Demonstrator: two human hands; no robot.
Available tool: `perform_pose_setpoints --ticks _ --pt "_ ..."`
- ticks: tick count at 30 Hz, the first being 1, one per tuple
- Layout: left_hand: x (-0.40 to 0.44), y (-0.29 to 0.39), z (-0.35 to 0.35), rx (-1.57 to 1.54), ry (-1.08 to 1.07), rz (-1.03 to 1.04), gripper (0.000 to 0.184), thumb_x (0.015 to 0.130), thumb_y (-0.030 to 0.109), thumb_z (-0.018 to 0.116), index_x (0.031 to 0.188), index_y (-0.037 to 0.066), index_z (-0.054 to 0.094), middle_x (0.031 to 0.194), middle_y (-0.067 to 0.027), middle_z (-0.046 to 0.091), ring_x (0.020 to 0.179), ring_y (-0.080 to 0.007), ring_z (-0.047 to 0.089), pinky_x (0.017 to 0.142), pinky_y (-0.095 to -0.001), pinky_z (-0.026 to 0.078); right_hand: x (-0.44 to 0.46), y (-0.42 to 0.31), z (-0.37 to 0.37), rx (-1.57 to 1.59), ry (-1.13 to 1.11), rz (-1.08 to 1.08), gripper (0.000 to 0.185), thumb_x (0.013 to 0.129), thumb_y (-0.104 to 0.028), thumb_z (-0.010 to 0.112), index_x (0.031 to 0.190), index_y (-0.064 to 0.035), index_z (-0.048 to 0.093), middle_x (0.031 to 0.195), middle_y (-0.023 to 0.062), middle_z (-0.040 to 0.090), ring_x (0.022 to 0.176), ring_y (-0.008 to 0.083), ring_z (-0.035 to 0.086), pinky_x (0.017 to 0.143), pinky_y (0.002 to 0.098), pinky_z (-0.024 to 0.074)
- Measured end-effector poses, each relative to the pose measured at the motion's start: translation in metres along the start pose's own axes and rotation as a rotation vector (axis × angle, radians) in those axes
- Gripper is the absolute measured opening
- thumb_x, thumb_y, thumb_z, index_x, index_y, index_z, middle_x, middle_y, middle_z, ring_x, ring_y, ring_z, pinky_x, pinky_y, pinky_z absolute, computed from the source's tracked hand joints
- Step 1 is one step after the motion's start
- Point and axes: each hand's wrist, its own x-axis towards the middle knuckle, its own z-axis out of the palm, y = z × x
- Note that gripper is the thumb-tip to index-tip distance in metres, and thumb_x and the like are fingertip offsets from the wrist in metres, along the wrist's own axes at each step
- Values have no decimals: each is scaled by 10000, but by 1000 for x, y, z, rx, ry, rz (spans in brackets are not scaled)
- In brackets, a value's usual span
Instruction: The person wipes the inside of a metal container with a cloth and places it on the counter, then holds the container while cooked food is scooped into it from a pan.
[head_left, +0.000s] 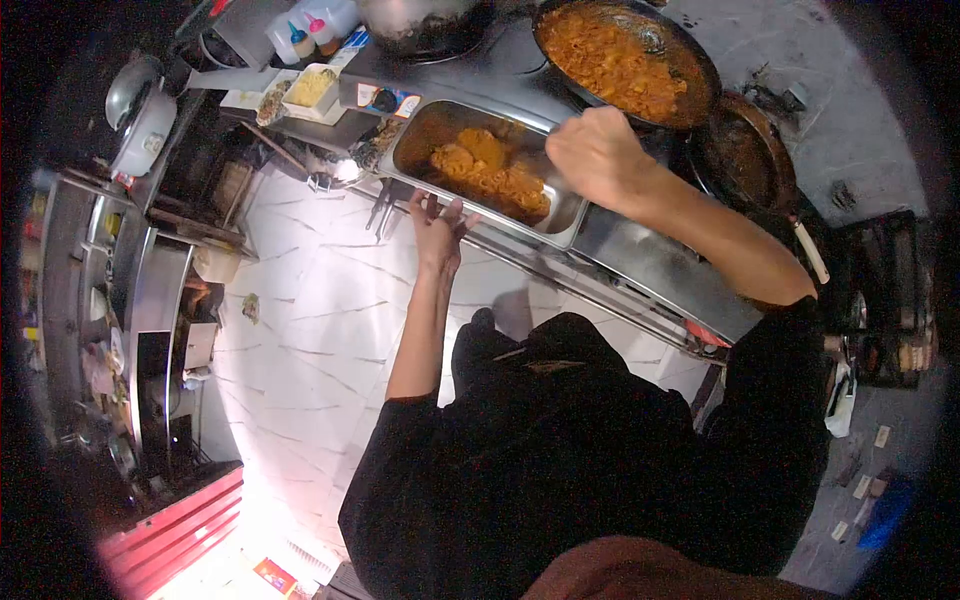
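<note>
A deep rectangular steel food pan (555, 238) sits on the counter in front of me, with orange-brown saucy food (505, 185) inside. A rounded, sauce-covered mound (484, 148) shows in it; whether this is food or a utensil's bowl I cannot tell. My left hand (437, 235) is at the pan's near side, fingers spread up against its wall and rim. Over the pan's right end, my right hand (600, 158) is closed in a fist. Anything inside that fist is hidden. Behind it stands a large dark wok (712, 75) filled with similar orange food (610, 60).
Right of the wok is a browned pan (770, 150) with a pale handle (810, 250). A large pot (425, 25) stands at the back. Sauce bottles (300, 40) and a white tub of yellow food (312, 88) are left. A red shutter-like panel (175, 525) lies lower left.
</note>
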Motion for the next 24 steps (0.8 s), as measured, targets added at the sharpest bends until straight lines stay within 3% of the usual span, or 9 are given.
perform_pose_setpoints --ticks 1,5,11,14,15,19,24 --pt "-1 0 0 -16 7 3 590 796 -122 404 1270 135 164 1365 -132 156 992 -246 468 732 -415 541 4 -3 -10 -12 105 -51 80 639 -124 535 649 -46 552 675 156 585 671 244 604 558 340 450" --pt "-2 2 3 -19 22 1 571 792 -126 323 1273 138 166 1361 -130 159 991 -247 470 735 -419 538 14 -9 -46 -142 -79 68 70 675 -102 513 666 -38 541 644 122 581 590 272 594 540 340 448" --pt "2 0 4 4 23 8 566 809 -117 362 1273 141 167 1356 -132 158 996 -249 466 721 -421 539 0 -9 2 -70 -252 134 234 710 -102 517 914 -11 588 728 134 605 647 271 611 568 385 472" --pt "2 1 2 -14 25 -1 578 810 -114 399 1271 145 166 1352 -127 163 993 -251 466 716 -421 539 -24 -14 21 -128 -638 294 349 726 -118 528 1062 -26 547 831 146 605 718 257 617 583 376 477" --pt "3 1 3 -21 25 -1 584 810 -114 410 1271 148 165 1351 -125 165 992 -251 466 715 -420 539 -22 -12 -3 -83 -742 342 411 722 -142 545 1116 -28 510 909 155 592 776 254 612 605 385 478" --pt "2 2 4 -27 43 -17 589 807 -119 406 1267 153 158 1339 -116 185 982 -245 468 709 -422 540 -29 -8 -36 -155 -714 370 470 693 -152 567 1138 -18 494 913 136 595 772 248 611 635 385 481" --pt "9 -8 -4 -13 1 22 542 802 -117 407 1220 150 189 1303 -107 225 932 -221 477 705 -420 541 -26 -19 12 -180 -596 384 492 691 -141 563 1162 -24 484 972 126 581 757 254 613 605 366 492"
